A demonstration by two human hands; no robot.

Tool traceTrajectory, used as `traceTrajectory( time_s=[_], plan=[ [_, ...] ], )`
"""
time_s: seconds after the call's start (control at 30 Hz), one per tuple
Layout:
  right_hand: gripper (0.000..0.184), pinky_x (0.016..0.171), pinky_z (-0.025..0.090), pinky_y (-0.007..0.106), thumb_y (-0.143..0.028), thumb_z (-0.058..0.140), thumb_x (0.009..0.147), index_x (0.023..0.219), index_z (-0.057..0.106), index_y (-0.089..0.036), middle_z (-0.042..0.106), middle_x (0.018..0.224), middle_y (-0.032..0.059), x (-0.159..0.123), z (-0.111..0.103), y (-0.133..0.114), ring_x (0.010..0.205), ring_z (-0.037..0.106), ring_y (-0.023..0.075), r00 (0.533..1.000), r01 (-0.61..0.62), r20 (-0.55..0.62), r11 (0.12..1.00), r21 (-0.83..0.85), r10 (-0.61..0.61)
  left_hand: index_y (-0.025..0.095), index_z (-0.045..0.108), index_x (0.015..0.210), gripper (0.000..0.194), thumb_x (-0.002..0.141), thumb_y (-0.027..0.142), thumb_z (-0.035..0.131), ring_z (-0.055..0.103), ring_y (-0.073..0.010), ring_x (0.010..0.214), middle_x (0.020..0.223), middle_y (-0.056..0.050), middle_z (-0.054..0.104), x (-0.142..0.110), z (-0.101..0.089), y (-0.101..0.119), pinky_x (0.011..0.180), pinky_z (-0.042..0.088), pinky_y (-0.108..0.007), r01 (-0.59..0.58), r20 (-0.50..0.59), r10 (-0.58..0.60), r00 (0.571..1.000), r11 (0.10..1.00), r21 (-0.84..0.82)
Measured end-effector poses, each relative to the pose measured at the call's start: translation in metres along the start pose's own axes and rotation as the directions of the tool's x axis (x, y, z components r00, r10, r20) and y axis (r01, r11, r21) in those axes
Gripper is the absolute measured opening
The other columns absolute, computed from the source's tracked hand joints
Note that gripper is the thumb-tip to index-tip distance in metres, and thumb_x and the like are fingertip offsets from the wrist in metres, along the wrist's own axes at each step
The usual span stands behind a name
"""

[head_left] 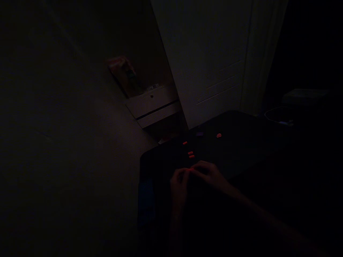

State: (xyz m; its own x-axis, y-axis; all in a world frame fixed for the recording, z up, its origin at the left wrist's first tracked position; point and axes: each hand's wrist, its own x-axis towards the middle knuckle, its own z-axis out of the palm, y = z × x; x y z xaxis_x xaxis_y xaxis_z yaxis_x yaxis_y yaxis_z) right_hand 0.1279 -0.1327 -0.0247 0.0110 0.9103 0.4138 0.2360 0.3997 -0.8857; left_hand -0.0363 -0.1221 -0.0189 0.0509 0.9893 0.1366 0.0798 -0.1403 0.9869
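Note:
The scene is very dark. My left hand (pixel 179 184) and my right hand (pixel 210 173) meet over the dark table, fingertips pinched on a small red piece (pixel 190 169). Its exact kind is too dim to tell. Just beyond my fingers lie two short red bars (pixel 190 154), side by side on the table. Another red bar (pixel 185 143) rests a little farther off. Toward the far side sits a rounded orange-red piece (pixel 219 135), with a small purple block (pixel 199 134) to its left.
A blue flat item (pixel 146 201) lies along the left edge of the dark table (pixel 166 157). Behind it stand a white drawer unit (pixel 154 103) with a bag (pixel 123 73) on top and a pale door-like panel (pixel 209 53). At the right is a round-rimmed container (pixel 278 116).

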Motion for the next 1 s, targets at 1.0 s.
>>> traceTrajectory(
  time_s=[1.0],
  plan=[
    [0.02, 0.094, 0.053, 0.037, -0.033, 0.065, 0.092, 0.104, 0.076, -0.022, 0.077, 0.104, 0.0045, 0.0, -0.007, -0.009, 0.1, 0.071, 0.0233, 0.993, -0.094, 0.079, 0.985, 0.144, 0.084, 0.018, 0.077, 0.088, 0.021, 0.079, 0.037, 0.076, 0.07, -0.0224, 0.087, 0.089, -0.007, 0.076, 0.001, -0.002, -0.001, 0.082, 0.053, -0.033, -0.061, -0.06, 0.063, 0.996, 0.998, 0.028]
  ],
)
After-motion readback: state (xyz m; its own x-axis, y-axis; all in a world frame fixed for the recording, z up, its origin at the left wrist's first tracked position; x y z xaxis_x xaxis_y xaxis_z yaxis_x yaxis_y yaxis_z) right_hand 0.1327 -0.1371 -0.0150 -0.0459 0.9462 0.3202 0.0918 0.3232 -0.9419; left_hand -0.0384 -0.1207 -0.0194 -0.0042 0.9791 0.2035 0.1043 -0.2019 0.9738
